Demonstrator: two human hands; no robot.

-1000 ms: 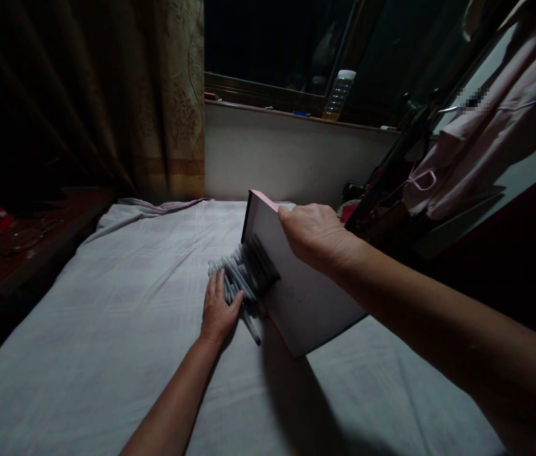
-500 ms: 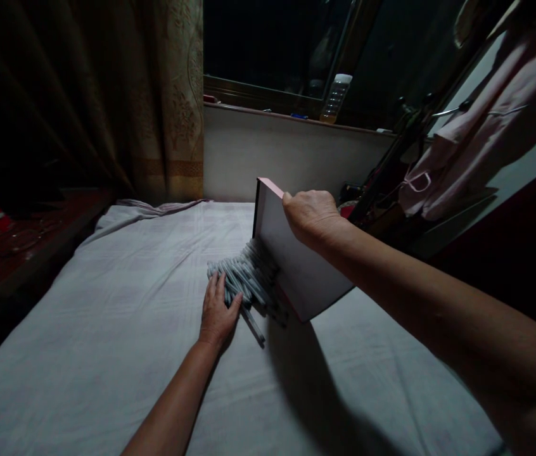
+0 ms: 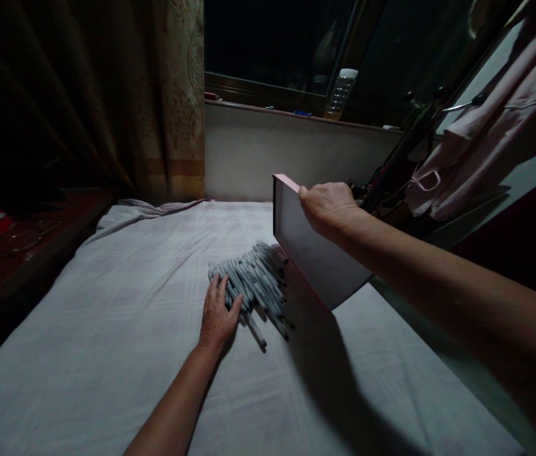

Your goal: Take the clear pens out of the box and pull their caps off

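A heap of slim grey pens (image 3: 253, 275) lies on the pale checked sheet (image 3: 106, 354). My left hand (image 3: 219, 313) rests on the heap's near left side, its fingers spread over the pens. One pen sticks out toward me beside the thumb. To the right, my right hand (image 3: 329, 201) grips the top edge of a shallow pink-edged box (image 3: 313, 256), thumb on the near side, other fingers hidden behind it. The box is tipped up on its side above the sheet, its pale inside facing the pens, with nothing seen in it.
A patterned curtain (image 3: 185, 95) hangs at the back left beside a dark window. On the sill stands a clear bottle (image 3: 341, 95) with a white cap. Pink clothing (image 3: 477, 139) hangs at the right. A dark red table (image 3: 49, 228) borders the left side.
My right hand has carried the box to the right, away from the pens, uncovering more of the heap. My left hand stays on the pens.
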